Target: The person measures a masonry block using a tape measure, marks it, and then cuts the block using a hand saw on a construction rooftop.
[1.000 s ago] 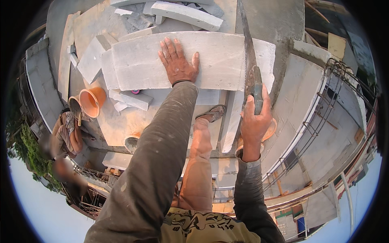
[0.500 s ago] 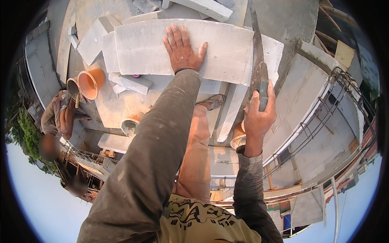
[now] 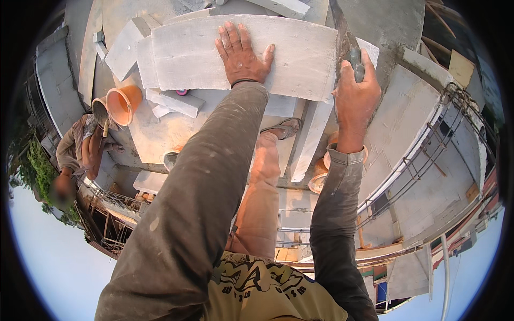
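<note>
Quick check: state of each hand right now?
Left hand: open, palm down on the pale block.
Right hand: closed around the handsaw's handle.

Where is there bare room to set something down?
On the pale block, either side of the left hand, up to the saw at the block's right end; also the tan board between the large orange bucket and the left sleeve. It is crowded around the block's left end, where pale pieces lie close together.
</note>
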### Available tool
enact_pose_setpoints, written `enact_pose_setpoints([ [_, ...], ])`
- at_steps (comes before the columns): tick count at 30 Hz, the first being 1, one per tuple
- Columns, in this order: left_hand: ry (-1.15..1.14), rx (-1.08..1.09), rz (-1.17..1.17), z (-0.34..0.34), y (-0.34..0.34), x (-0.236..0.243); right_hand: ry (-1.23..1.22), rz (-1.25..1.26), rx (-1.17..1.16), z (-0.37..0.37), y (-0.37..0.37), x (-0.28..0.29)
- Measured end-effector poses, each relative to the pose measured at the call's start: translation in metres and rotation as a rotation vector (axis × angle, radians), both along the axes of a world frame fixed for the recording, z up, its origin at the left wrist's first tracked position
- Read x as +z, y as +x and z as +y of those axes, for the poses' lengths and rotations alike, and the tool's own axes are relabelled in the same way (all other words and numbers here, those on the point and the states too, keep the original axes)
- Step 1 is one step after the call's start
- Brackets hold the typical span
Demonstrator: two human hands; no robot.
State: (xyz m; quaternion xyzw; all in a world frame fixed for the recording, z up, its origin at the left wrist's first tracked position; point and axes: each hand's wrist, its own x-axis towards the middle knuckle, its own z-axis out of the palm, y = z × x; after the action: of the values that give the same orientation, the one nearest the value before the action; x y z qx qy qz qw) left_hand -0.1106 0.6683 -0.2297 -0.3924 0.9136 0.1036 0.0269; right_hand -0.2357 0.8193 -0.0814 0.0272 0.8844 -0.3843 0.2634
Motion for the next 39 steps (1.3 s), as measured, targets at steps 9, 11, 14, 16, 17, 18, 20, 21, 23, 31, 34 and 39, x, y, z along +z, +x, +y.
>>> enact_pose_setpoints([
  [9,-0.063,-0.002,-0.086,-0.004,0.005,0.000,-0.027,0.089,-0.023,0.036,0.052,0.015],
  [11,-0.081,-0.021,-0.058,-0.009,-0.011,-0.002,0.072,-0.016,0.010,-0.016,-0.023,0.009],
  [14,-0.048,-0.013,-0.107,0.006,0.005,0.002,0.094,-0.013,0.069,0.000,0.007,0.026],
  [16,-0.067,0.014,-0.140,-0.007,0.002,0.002,0.071,0.079,0.093,0.032,0.052,0.044],
  [17,-0.037,0.027,-0.080,-0.009,0.006,0.004,0.043,0.131,0.106,0.048,0.077,0.061],
  [18,-0.027,0.035,-0.052,-0.010,0.005,0.005,0.013,0.143,0.111,0.049,0.082,0.071],
  [20,0.003,0.037,0.005,-0.007,0.003,0.008,0.063,0.036,0.048,0.028,0.056,0.061],
  [21,0.014,0.036,0.016,-0.005,0.002,0.008,0.096,-0.003,0.054,0.009,0.029,0.047],
  [23,0.037,0.022,0.016,-0.002,-0.005,0.009,0.174,-0.066,0.093,-0.025,-0.027,0.018],
  [31,0.026,0.020,0.062,-0.005,-0.001,0.005,-0.147,-0.128,0.007,0.012,0.000,-0.013],
  [34,0.008,0.014,0.020,-0.006,-0.002,0.004,-0.172,-0.033,0.072,0.019,0.000,-0.031],
  [39,0.020,0.003,0.065,-0.009,-0.008,-0.003,-0.207,0.035,0.091,0.018,0.006,-0.034],
])
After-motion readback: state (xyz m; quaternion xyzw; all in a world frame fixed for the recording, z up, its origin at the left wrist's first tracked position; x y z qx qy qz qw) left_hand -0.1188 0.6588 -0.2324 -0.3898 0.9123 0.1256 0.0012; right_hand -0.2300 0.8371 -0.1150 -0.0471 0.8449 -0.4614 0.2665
